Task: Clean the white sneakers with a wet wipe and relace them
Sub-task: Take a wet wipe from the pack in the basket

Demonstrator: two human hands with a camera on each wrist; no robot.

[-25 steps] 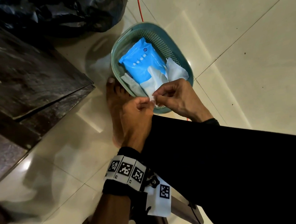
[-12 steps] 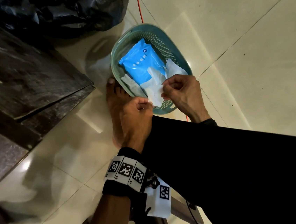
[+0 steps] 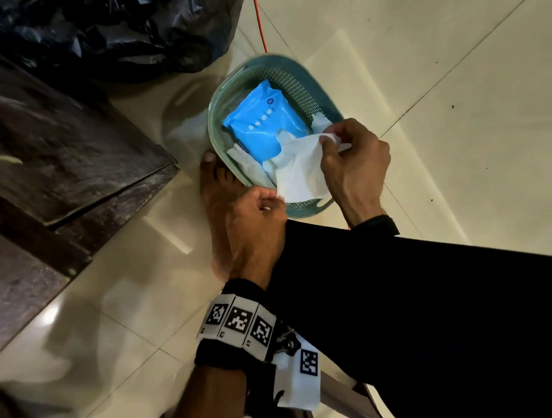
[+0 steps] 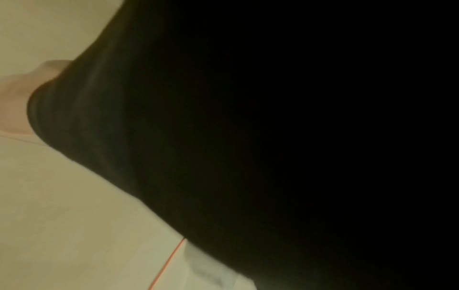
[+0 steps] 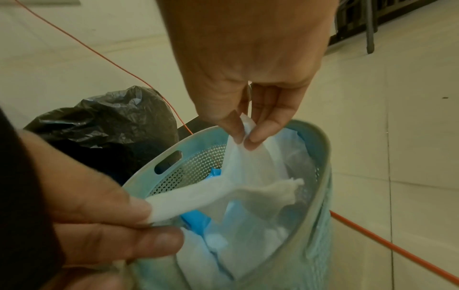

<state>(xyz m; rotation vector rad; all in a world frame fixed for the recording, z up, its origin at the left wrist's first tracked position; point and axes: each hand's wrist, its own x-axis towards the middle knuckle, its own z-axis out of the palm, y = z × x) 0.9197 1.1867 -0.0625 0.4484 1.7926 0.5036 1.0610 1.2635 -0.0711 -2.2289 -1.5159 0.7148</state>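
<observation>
A white wet wipe (image 3: 301,172) is stretched between my two hands over a teal plastic basket (image 3: 328,101). My left hand (image 3: 275,202) pinches its lower corner at the basket's near rim. My right hand (image 3: 328,138) pinches the upper corner between thumb and fingers. The right wrist view shows the same wet wipe (image 5: 223,192) spread out, with the right hand (image 5: 244,141) above and the left hand (image 5: 151,219) lower left. A blue wipe pack (image 3: 258,122) lies in the basket among other crumpled wipes (image 3: 246,162). No sneakers are in view.
A dark wooden furniture edge (image 3: 58,156) stands at the left and a black plastic bag (image 3: 112,28) behind the basket. An orange cord (image 3: 259,16) runs across the tiled floor. My bare foot (image 3: 218,194) touches the basket; my black trouser leg (image 3: 448,309) fills the lower right.
My hands have drawn apart: the right hand moved right and up with its corner, and the folded wipe has opened out between them. The left hand stayed in place.
</observation>
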